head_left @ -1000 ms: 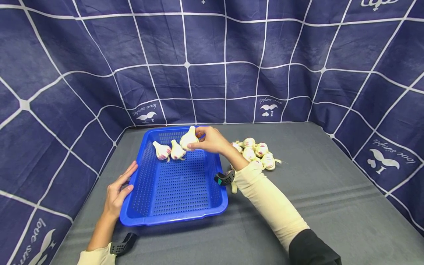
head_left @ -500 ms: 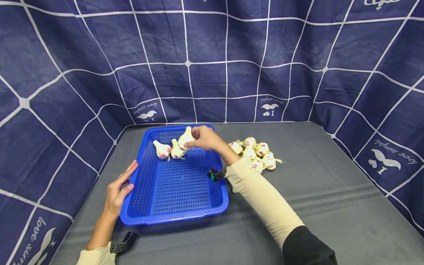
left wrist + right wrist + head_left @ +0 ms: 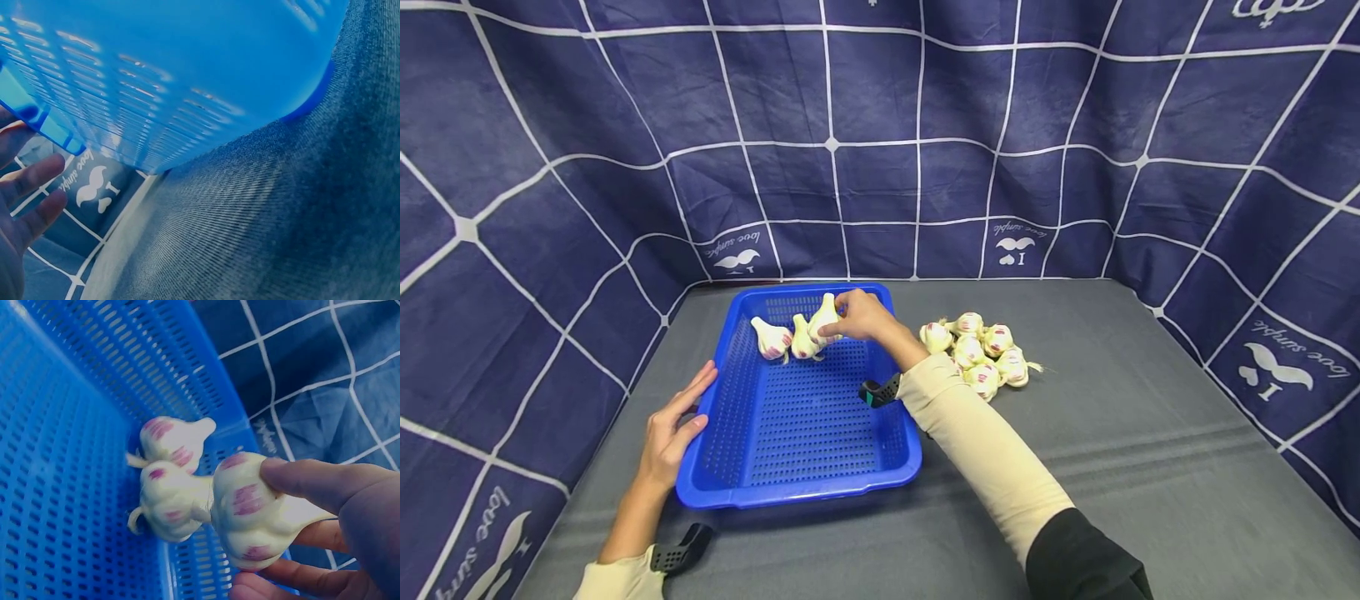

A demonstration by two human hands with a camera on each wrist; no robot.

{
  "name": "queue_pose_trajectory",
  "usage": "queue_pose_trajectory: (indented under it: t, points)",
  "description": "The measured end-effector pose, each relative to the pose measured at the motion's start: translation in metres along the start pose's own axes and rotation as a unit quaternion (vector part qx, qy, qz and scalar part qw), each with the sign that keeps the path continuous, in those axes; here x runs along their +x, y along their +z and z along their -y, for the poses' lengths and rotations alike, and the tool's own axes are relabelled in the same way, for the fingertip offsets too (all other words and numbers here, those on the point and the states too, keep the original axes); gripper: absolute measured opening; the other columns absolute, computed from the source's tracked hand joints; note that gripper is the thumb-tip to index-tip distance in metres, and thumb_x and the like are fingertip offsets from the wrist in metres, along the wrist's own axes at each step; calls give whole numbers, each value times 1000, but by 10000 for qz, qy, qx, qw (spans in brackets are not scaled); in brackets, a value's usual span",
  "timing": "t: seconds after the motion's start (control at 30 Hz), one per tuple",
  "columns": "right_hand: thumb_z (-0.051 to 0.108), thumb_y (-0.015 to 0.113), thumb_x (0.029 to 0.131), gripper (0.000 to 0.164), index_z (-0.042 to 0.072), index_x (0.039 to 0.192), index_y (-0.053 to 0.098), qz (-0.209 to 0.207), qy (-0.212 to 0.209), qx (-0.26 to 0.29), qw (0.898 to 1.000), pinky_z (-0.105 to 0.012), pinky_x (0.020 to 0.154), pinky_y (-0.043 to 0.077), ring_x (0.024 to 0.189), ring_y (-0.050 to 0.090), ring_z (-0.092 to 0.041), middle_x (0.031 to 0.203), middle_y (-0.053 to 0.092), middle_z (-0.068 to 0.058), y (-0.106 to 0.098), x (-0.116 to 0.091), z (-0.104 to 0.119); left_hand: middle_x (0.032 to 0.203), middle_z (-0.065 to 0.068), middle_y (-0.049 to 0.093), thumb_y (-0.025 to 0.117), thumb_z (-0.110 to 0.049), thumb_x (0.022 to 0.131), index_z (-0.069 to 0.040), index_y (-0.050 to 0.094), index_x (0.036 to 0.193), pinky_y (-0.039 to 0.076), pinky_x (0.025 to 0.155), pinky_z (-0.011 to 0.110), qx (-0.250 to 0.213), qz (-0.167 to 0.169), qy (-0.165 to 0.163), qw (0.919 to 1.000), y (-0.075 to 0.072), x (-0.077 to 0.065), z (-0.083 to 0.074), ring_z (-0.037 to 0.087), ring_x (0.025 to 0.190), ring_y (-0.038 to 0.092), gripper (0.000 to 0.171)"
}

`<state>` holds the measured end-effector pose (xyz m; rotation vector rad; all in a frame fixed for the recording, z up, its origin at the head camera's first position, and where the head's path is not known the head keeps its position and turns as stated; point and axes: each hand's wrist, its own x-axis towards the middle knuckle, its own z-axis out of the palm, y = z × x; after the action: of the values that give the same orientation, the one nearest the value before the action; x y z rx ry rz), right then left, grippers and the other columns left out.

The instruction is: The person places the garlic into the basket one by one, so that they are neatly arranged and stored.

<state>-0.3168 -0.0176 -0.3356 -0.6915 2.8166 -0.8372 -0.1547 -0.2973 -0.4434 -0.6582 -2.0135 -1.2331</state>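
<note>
My right hand (image 3: 867, 317) pinches a white, purple-streaked garlic bulb (image 3: 247, 509) between thumb and fingers at the far end of a blue perforated plastic basket (image 3: 816, 433). Two more garlic bulbs lie inside: one garlic bulb (image 3: 772, 341) by the far left corner, another garlic bulb (image 3: 172, 501) right beside the held one. At the basket's left side, my left hand (image 3: 664, 437) touches the rim with fairly straight fingers. The left wrist view shows its fingers (image 3: 37, 178) under and beside the rim, partly cut off by the frame.
Several garlic bulbs (image 3: 968, 352) form a pile right of the basket, partly behind my right sleeve. All stands on a grey cloth-covered table (image 3: 1120, 417). A navy gridded curtain (image 3: 955, 192) encloses the back and sides.
My right hand has moved slightly left and lower with the garlic bulb, bringing it close beside the other bulbs in the basket. My left hand stays at the rim.
</note>
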Motion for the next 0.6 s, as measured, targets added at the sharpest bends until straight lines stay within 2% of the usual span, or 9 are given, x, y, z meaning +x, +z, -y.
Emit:
queue_pose_trajectory:
  t: [0.13,0.23,0.43,0.6]
  points:
    - [35,80,82,36,8,103,71,-38,24,-451,9990,-32,76,47,86,60,-22,87,68,-2,7,4,-6,138,28,52,49,7,77,11,58,129,41,87,15,-3,5,33,10000,-1,0,1,12,128,53,53]
    - [34,80,81,31,9,97,72,-13,38,-748,9972,-35,81,48,93,63,-25,91,70,-3,11,7,-9,138,27,52,49,7,78,11,58,130,41,87,15,35,12,30,10000,-1,0,1,12,128,53,53]
    - [29,82,79,24,12,84,67,150,222,-810,9964,-35,77,48,86,59,-22,80,64,0,16,12,-11,138,28,52,50,7,77,11,58,130,41,86,15,51,4,23,10000,-2,0,1,11,127,53,54]
    - [26,82,80,31,13,75,54,412,464,-949,9936,-33,71,46,77,52,-18,73,52,2,19,16,-13,137,28,53,50,6,77,10,59,130,41,85,15,51,9,32,10000,0,2,0,12,127,54,53]
